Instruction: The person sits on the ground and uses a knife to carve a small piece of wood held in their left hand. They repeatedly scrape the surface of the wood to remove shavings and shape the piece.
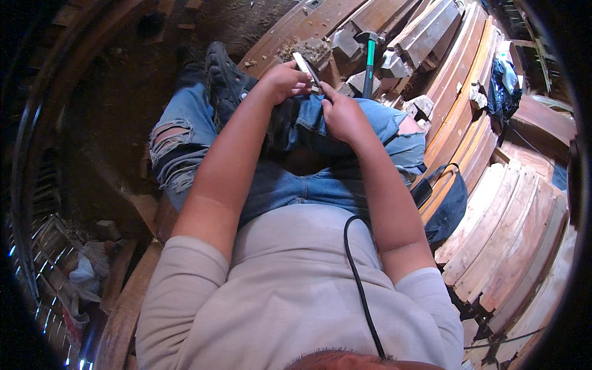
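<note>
Both of my hands meet above my lap. My left hand [287,83] is closed, its fingers at a slim, straight, pale piece with a dark edge [302,63]; its kind is not clear. My right hand [344,115] is closed at the lower end of the same piece, thumb and forefinger toward it. Part of the piece is hidden by my fingers. Just beyond my right hand, a hammer [369,61] with a green and black handle rests among wood blocks, its head pointing away from me.
Wood shavings [306,50] lie beyond my hands. Wooden blocks [394,63] and long curved-looking boards [453,65] fill the right side. A dark blue cap or bag [450,203], a black plastic bag [502,92] and stacked planks [499,234] lie farther right. A black cord [356,271] runs down my shirt.
</note>
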The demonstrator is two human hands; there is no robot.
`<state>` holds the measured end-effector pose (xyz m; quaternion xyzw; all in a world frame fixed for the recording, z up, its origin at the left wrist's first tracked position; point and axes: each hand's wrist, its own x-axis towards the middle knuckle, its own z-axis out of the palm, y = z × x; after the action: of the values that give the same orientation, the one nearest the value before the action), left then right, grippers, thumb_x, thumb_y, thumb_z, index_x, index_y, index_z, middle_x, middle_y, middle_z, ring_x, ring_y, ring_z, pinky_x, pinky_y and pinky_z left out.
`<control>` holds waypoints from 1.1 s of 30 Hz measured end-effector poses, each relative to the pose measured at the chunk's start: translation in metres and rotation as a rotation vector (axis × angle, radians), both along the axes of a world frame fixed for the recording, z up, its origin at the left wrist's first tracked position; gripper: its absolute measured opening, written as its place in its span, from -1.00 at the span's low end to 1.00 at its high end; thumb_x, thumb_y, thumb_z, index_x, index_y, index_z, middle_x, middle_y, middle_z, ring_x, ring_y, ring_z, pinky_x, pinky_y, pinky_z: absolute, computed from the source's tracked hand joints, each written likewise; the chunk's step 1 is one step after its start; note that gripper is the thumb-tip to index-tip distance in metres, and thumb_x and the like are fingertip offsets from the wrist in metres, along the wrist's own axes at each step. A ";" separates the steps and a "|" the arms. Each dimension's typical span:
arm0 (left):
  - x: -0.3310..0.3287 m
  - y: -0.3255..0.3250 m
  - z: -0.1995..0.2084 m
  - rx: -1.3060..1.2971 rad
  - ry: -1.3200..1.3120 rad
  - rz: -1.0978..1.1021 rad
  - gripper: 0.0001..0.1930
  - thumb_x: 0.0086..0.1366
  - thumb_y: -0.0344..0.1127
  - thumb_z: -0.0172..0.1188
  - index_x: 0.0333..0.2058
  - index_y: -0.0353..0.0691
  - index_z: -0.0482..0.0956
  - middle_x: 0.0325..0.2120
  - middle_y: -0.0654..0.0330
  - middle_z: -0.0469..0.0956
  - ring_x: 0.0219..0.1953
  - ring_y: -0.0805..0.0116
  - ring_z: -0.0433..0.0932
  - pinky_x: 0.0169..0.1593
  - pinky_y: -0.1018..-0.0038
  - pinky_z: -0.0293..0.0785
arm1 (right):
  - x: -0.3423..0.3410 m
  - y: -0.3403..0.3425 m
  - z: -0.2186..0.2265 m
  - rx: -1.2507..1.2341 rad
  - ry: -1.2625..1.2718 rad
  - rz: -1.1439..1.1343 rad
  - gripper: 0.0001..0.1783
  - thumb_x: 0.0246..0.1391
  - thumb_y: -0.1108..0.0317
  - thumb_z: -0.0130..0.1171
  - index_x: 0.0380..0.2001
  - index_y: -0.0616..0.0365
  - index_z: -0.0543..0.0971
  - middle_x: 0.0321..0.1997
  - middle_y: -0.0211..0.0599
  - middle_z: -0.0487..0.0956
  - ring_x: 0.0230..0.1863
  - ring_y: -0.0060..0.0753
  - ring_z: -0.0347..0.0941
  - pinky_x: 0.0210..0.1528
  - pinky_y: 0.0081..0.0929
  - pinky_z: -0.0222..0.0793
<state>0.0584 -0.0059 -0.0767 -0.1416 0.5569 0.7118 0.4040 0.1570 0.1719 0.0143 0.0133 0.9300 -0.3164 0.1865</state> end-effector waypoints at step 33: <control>0.000 -0.002 -0.005 0.053 -0.004 0.013 -0.60 0.42 -0.55 0.19 0.19 -0.18 0.47 -0.19 0.20 0.63 -0.31 0.39 0.64 -0.20 0.43 0.70 | -0.014 -0.014 0.002 0.120 -0.077 0.006 -0.44 0.35 0.24 0.01 0.39 0.03 0.43 -0.01 0.27 0.66 0.04 0.31 0.62 0.11 0.14 0.50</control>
<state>0.0586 -0.0079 -0.0820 -0.1359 0.5362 0.7286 0.4039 0.1426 0.1579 0.0163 0.0338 0.9395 -0.2588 0.2220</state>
